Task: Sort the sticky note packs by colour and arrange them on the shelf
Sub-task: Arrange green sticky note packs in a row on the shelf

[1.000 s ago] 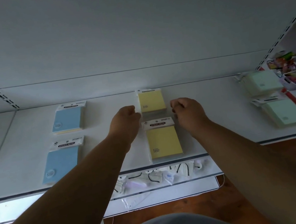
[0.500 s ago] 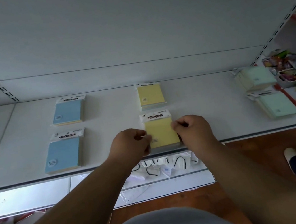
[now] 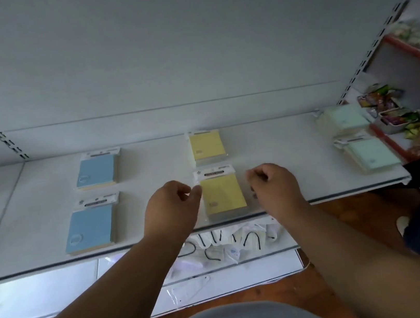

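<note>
The white shelf [image 3: 155,199] carries six sticky note packs in three colour pairs, each pair set one behind the other: two blue packs [image 3: 89,225] on the left, two yellow packs in the middle, two green packs [image 3: 370,152] on the right. At the far right a small tray [image 3: 395,119] on the next shelving unit holds colourful wrapped packets. The front yellow pack [image 3: 222,195] lies flat near the shelf's front edge, its long axis running front to back and its white header strip pointing toward the back wall; the rear yellow pack [image 3: 207,145] lies just behind it in the same way. Both forearms reach forward over the shelf edge. The left hand [image 3: 170,208] sits just left of the front yellow pack with its fingers curled, the thumb tip at the pack's left edge; whether it touches is unclear. The right hand [image 3: 275,187] sits just right of the pack, apart from it, fingers curled inward and holding nothing.
</note>
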A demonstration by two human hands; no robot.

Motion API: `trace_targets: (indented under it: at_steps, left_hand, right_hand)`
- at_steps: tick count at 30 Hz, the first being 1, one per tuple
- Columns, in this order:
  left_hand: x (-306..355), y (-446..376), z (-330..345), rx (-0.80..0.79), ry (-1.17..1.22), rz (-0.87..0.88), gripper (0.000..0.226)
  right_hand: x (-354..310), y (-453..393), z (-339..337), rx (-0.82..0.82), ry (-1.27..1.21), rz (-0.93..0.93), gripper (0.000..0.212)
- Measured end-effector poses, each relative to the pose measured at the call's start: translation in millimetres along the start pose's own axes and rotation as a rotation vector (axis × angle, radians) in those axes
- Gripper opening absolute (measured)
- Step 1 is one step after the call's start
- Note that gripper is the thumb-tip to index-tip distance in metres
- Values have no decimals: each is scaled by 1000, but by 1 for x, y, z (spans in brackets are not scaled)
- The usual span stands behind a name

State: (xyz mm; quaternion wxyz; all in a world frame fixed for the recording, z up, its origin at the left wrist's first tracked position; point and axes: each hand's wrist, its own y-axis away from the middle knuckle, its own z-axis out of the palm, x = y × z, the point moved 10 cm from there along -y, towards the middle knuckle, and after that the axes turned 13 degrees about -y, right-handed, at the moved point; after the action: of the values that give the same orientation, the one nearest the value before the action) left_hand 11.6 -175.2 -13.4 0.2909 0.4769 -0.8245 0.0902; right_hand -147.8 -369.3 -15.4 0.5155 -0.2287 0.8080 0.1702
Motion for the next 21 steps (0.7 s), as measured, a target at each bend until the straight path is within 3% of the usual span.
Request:
trace_targets:
  at_steps: [2, 5, 11, 21]
  left_hand:
    - [20, 7, -18, 115, -7, 79, 22]
    - [63, 11, -18, 132, 18, 210, 19]
    - [135, 1, 35, 22, -10, 289, 23]
    - [277, -38, 162, -151, 21, 259, 19]
  right_hand:
    - [-7, -5, -15, 16, 1, -27, 26]
    - [-13, -14, -40, 38, 26, -66, 24]
    - [-8, -32, -104, 87, 154, -170, 12]
    - [16, -151, -236, 60, 367, -333, 23]
